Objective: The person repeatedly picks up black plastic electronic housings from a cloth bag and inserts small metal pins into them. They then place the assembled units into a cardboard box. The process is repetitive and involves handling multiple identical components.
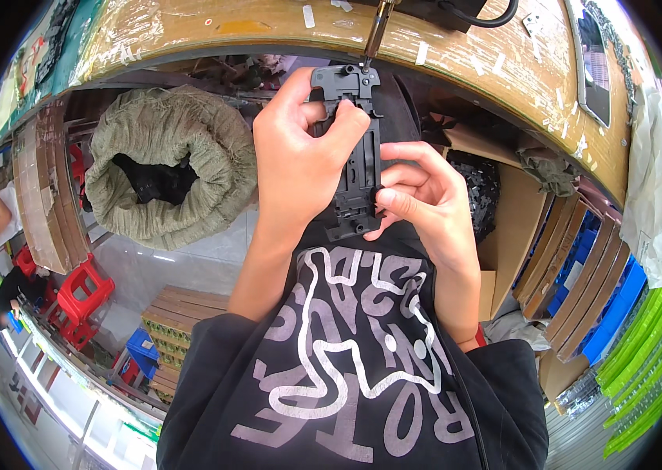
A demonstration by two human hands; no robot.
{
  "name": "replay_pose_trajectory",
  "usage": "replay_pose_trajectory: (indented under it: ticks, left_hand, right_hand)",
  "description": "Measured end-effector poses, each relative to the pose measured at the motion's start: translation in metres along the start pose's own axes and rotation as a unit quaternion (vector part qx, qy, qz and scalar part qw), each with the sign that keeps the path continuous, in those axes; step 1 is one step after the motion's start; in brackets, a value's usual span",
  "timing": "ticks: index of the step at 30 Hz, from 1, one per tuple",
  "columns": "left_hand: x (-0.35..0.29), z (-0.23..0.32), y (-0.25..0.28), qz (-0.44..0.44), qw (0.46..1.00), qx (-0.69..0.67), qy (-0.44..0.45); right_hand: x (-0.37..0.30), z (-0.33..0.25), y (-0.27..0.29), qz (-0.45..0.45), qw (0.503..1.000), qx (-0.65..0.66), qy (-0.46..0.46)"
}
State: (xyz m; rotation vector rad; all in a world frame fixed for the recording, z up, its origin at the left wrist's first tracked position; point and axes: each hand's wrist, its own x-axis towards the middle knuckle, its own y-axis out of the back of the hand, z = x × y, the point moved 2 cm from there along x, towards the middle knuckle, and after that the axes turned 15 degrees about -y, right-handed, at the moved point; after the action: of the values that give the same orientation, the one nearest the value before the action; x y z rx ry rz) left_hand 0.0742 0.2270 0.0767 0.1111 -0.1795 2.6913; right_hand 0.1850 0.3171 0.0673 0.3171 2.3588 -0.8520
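A long black plastic part (pixel 356 176), moulded with slots and ribs, is held up in front of my chest near the bench edge. My left hand (pixel 302 153) grips its upper left side, thumb across the face and fingers curled behind. On the lower right side, my right hand (pixel 425 196) pinches the edge between thumb and fingers. At the part's top end a metal screwdriver bit (pixel 378 35) comes down from above, its tip at or very near a small screw. What drives the bit is out of the picture.
A wooden bench (pixel 260 31) with tape scraps curves across the top; a phone (pixel 593 66) lies at its right. Left stands an open green woven sack (pixel 221 141). Right are a cardboard box (pixel 513 211), blue crates (pixel 613 305) and green trays (pixel 648 360). Red stools (pixel 84 290) stand far left.
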Motion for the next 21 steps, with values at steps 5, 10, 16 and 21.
replay_pose_trajectory:
  ticks: [5,10,16,21]
  left_hand:
    - [0.001,-0.003,0.001,-0.01,1.0,-0.003,0.008]
    - [0.004,-0.007,0.002,-0.003,1.0,0.0,0.01]
    - [0.004,-0.001,0.001,0.001,1.0,0.0,0.008]
    - [0.004,0.0,0.0,0.005,1.0,0.003,0.01]
  right_hand:
    - [0.004,0.001,0.002,-0.001,1.0,0.003,-0.005]
    - [0.007,0.001,0.003,0.003,1.0,-0.001,-0.012]
    - [0.004,-0.003,0.001,0.008,1.0,-0.006,-0.008]
    - [0.003,-0.005,0.001,0.002,1.0,0.003,-0.009]
